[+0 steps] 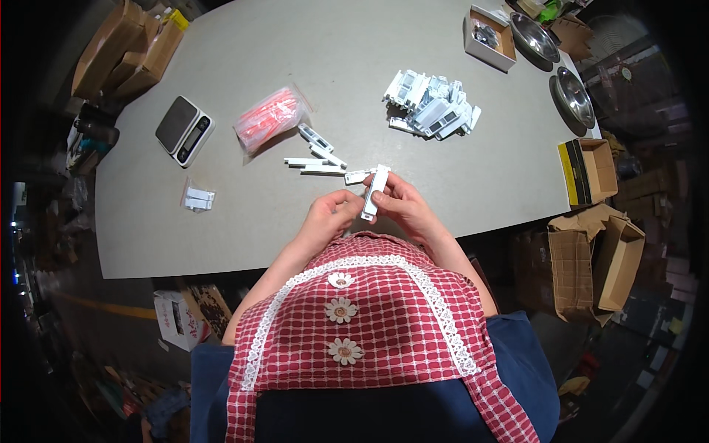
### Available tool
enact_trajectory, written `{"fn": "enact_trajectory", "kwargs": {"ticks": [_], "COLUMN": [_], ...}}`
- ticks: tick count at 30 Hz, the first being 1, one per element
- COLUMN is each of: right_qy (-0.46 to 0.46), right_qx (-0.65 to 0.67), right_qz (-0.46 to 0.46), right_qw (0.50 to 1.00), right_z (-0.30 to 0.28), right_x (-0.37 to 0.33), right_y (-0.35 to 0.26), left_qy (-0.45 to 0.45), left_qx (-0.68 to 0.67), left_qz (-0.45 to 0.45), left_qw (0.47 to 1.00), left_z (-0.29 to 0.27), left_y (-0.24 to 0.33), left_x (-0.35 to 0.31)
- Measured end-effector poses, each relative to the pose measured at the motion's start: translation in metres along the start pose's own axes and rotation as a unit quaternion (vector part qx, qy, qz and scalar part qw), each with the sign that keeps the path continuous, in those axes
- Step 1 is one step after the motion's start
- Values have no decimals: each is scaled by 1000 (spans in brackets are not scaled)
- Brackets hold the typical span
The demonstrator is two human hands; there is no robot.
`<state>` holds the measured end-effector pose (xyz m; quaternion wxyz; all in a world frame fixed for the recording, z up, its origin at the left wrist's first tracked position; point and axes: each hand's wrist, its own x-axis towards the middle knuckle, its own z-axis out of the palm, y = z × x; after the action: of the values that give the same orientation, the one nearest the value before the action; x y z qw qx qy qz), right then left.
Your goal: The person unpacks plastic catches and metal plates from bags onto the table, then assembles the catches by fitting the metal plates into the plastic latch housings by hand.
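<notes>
My right hand (pixel 402 203) holds a narrow white plastic piece (pixel 375 193), long and tilted, with the thumb pressed on its face. Close against its left side, my left hand (pixel 331 217) is closed in a pinch; whatever sits between those fingertips is too small to make out. Just beyond my hands lies another white piece (pixel 356 177). Several similar slim white pieces (pixel 316 161) are scattered to the left of it. A larger heap of white plastic parts (pixel 436 107) with dark windows lies farther back on the right.
On the grey table (pixel 244 214) are a bag of pink-red strips (pixel 272 118), a digital scale (pixel 185 131) and a small clear bag of white pieces (pixel 198 196). Metal bowls (pixel 574 97), a white box of small parts (pixel 490 37) and a black-yellow carton (pixel 587 172) line the right edge.
</notes>
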<state>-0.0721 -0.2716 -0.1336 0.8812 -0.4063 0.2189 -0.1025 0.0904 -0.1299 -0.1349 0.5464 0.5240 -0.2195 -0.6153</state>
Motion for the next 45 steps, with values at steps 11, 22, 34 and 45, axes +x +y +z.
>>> {"fn": "enact_trajectory", "kwargs": {"ticks": [11, 22, 34, 45], "right_qy": [26, -22, -3, 125], "right_qx": [59, -18, 7, -690], "right_qz": [90, 75, 48, -245], "right_qw": [994, 997, 999, 670], "right_z": [-20, -16, -12, -25], "right_x": [4, 5, 9, 40], "right_y": [12, 10, -15, 21], "left_qy": [-36, -26, -72, -117], "left_qx": [416, 403, 16, -6], "left_qz": [190, 82, 55, 145], "left_qw": [888, 911, 996, 983], "left_z": [10, 13, -3, -7], "left_y": [7, 7, 1, 7], "left_x": [-11, -10, -18, -18]}}
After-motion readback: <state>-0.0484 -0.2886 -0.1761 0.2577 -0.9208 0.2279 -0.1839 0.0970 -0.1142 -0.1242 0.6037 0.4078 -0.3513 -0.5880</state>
